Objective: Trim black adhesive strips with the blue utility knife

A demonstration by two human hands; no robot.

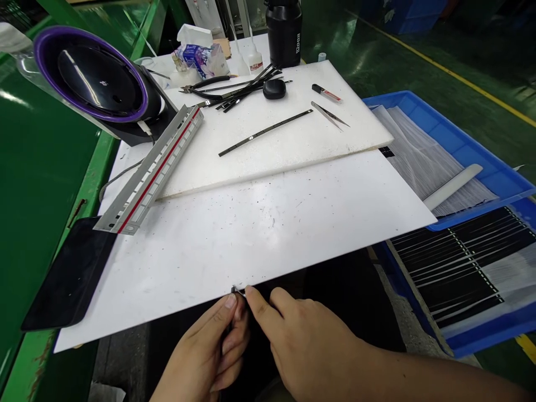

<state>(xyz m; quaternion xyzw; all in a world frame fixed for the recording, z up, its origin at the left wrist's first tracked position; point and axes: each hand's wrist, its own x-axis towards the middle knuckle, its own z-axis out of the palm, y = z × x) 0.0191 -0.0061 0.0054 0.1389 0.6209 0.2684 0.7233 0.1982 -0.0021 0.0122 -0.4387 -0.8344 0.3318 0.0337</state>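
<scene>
At the front edge of the white board (268, 245), my left hand (215, 346) pinches a small dark piece (234, 289) between thumb and index finger. My right hand (299, 329) is just beside it, index fingertip at the piece and a thin metal tip showing beneath; the rest of what it holds is hidden. Beyond them, a thin black strip (266, 133) lies on the white foam slab (276, 162). Tweezers (329, 114) and a small black-capped knife or pen (326, 93) lie to its right. A black case (274, 89) sits near a pile of black strips (247, 92) and black-handled pliers (205, 89).
A slotted metal rail with a red line (154, 173) leans at the left by a purple-rimmed fan (94, 75) and a dark tablet (69, 273). Behind are a black bottle (283, 33) and a tissue pack (203, 58). Blue trays (444, 125) stand at the right.
</scene>
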